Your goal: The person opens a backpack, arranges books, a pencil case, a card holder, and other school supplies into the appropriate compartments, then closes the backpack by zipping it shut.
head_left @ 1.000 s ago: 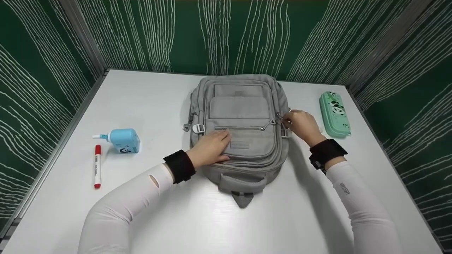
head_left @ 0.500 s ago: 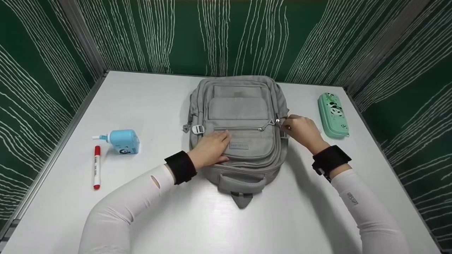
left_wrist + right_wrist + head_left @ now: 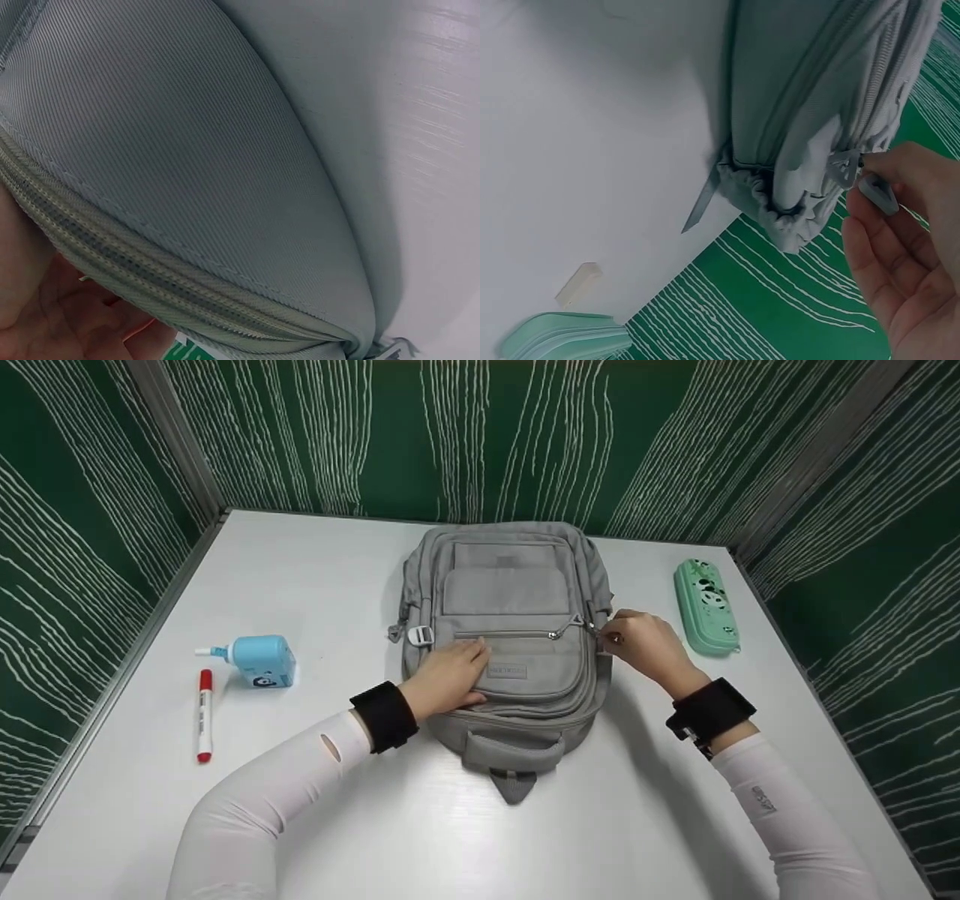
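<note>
A grey backpack [image 3: 506,589] lies on the white table with its top handle [image 3: 514,751] toward me. My left hand [image 3: 450,675] rests on its front pocket, fingers extended beside the small label [image 3: 507,671]. In the left wrist view, part of that hand [image 3: 45,307] shows below a zipper seam [image 3: 142,247]. On the backpack's right side, my right hand [image 3: 645,645] pinches a zipper pull [image 3: 880,193] between thumb and fingers. Close beside the fingertips in the right wrist view hangs a triangular grey pull [image 3: 844,166], near the zipper teeth [image 3: 877,71].
A green panda pencil case [image 3: 707,607] lies at the right. Left of the backpack are a blue bottle [image 3: 262,661] with a white nozzle and a red-capped marker [image 3: 205,716]. In the right wrist view, a small pale block [image 3: 577,283] lies near the pencil case.
My right hand has moved a little toward me along the backpack's right side, still pinching the pull. My left hand stays in place on the front pocket.
</note>
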Tool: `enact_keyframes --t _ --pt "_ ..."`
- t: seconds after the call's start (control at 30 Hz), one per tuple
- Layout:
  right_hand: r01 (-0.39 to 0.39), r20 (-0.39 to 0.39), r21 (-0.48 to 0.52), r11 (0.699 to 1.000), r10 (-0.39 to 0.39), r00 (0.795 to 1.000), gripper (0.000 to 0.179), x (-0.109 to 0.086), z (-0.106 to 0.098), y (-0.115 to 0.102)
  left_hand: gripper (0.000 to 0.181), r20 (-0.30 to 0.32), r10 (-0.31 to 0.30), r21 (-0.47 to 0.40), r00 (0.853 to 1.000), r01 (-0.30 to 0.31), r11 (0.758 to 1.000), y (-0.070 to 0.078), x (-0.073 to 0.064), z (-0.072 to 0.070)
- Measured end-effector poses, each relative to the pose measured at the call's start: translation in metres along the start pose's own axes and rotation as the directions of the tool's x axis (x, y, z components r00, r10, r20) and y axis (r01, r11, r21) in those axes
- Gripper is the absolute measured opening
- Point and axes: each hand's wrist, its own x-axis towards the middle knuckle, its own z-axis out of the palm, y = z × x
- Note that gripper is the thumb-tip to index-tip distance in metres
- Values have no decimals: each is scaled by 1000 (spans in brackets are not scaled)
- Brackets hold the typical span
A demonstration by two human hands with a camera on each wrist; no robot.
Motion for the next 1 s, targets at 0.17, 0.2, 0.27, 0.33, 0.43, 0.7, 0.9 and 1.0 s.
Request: enact_keyframes --t 0.17,0.2,0.27,0.33,0.43,0.7,0.9,1.0 --pt "-4 -14 46 999 5 1000 5 -2 -2 0 80 22 -20 8 1000 20 1000 3 1 -1" --pt "-7 -13 56 998 8 1000 5 -2 -2 0 80 22 -24 8 999 23 1000 4 2 -1" --pt "-13 -10 69 998 13 1000 6 -2 -3 0 80 23 -28 16 999 28 999 5 3 -1" --pt "-19 -8 78 997 20 1000 6 -2 -4 0 80 30 -30 27 999 30 999 6 4 -1" --pt "-20 -4 89 996 20 1000 2 -3 -5 -1 80 25 -28 42 999 27 999 6 5 -1" --pt "18 -2 92 996 -18 1000 5 -3 -10 -5 78 9 -31 34 999 31 999 5 3 0" --pt "56 3 100 993 -57 998 8 -5 -11 -7 77 -18 -25 42 1000 26 999 4 2 1" --pt "72 -7 130 989 -72 997 8 -7 -12 -6 75 -27 -22 52 999 23 998 4 2 1"
